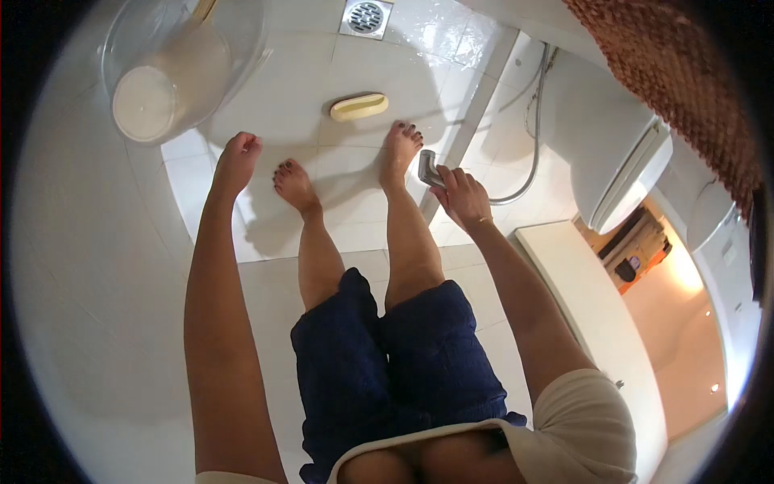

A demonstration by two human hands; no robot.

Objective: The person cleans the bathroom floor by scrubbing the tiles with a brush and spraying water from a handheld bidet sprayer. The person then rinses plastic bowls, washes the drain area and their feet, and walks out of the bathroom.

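Note:
My right hand is wrapped round a grey and silver sprayer head on a flexible metal hose. The sprayer is held in the air beside my right foot. I cannot tell whether water is coming out of it. Over the tiles by my left foot, my left hand is curled closed, with nothing visible in it. A pale yellow scrub brush lies on the floor in front of my feet, apart from both hands.
A clear basin with a whitish tub-like vessel stands at upper left. The floor drain is at the top, beside wet, shiny tiles. The metal hose loops near the toilet. An open doorway is at right, beside a whitish door.

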